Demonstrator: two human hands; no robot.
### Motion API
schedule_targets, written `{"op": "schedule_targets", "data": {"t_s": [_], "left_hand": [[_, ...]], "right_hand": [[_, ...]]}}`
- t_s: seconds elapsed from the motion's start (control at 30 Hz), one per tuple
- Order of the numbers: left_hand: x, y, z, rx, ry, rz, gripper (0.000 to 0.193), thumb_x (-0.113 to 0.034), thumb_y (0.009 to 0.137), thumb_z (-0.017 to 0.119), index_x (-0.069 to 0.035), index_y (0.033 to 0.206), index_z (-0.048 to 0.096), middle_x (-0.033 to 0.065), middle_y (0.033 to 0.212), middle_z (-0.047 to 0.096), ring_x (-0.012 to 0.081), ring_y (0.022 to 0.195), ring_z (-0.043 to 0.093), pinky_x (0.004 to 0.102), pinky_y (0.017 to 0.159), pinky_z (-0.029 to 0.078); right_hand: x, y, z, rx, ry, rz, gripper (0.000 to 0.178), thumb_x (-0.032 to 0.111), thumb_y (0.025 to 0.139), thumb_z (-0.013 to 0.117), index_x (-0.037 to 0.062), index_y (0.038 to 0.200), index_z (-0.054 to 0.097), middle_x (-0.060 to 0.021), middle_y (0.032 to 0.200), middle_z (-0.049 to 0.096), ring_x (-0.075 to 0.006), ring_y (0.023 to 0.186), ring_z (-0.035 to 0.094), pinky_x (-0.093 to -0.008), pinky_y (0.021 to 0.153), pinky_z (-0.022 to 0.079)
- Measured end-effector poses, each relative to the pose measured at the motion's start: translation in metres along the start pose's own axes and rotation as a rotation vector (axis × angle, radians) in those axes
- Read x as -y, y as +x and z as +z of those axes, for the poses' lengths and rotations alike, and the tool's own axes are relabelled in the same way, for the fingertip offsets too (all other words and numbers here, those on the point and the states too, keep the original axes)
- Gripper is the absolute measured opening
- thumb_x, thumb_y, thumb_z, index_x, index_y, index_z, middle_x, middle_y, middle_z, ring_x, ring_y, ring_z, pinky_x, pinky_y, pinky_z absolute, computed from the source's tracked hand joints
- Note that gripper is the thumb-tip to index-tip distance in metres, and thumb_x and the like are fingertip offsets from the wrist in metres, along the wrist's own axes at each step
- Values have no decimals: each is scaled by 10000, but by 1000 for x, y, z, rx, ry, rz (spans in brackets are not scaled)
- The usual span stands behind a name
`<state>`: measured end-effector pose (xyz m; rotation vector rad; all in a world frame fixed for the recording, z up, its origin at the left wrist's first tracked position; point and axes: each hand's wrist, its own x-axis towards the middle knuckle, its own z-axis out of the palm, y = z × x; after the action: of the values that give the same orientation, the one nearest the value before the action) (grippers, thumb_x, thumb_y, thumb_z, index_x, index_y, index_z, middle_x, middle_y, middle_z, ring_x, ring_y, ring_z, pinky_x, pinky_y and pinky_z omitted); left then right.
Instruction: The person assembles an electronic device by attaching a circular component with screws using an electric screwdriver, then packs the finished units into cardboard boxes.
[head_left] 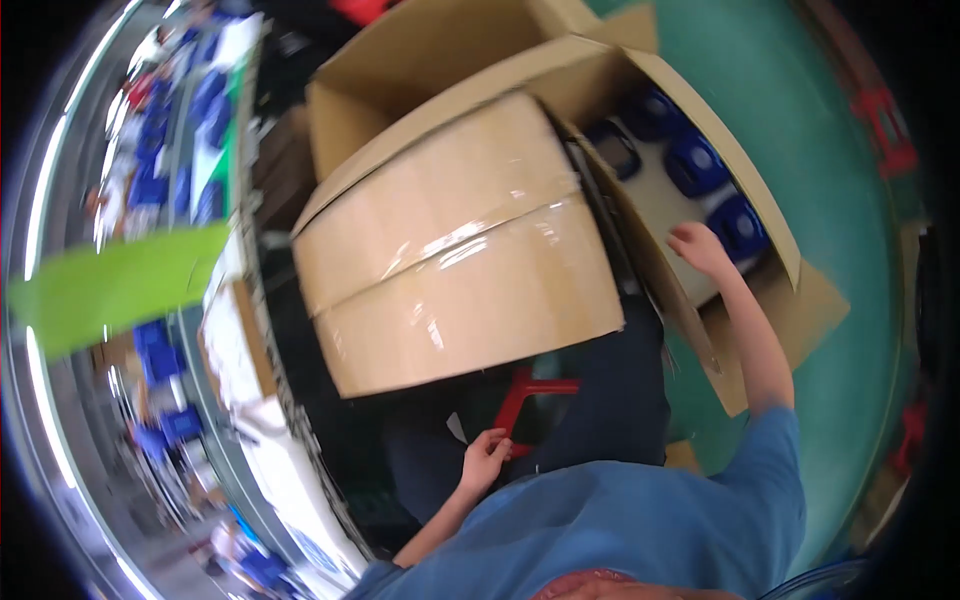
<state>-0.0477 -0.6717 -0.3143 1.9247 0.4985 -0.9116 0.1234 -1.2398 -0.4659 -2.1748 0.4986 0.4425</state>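
Observation:
My right hand [699, 247] hangs over an open cardboard box [770, 195] at the right, its fingers curled in and no object visible in them. Several blue, rounded plastic items [697, 165] stand inside that box on a pale layer. Low in the middle, my left hand [484, 460] is beside a red frame [518, 400]; its fingers are bent together and blurred. Whether it grips the frame or something small cannot be made out. In front of me sits a large closed carton [455, 250], shiny clear tape across its top.
Behind the closed carton stands another open cardboard box [420, 70]. A workbench [290, 470] runs along the left, with a bright green sheet [120, 285] jutting across. Further left are blurred people and blue items. Red plastic pieces [885, 130] lie at the right on the green floor [800, 130].

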Motion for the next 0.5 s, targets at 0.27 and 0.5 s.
{"op": "schedule_targets", "data": {"t_s": [0.27, 0.5], "left_hand": [[21, -32, -7, -257, -19, 319, 303, -170, 972, 709, 29, 1200, 687, 150, 989, 772, 229, 889, 754, 364, 831, 598], [44, -35, -18, -153, -382, 368, 281, -131, 1016, 671, 35, 1242, 663, 110, 959, 750, 162, 851, 726, 316, 788, 592]], "right_hand": [[172, -149, 16, -831, -430, -539, 529, 333, 967, 731, 24, 1384, 625, -215, 1340, 649, -404, 1267, 590, -492, 1074, 457], [282, -202, 116, -517, -764, -635, 742, 586, 947, 654, 198, 1560, 499, -228, 1637, 376, -503, 1512, 299, -682, 1184, 254]]}}
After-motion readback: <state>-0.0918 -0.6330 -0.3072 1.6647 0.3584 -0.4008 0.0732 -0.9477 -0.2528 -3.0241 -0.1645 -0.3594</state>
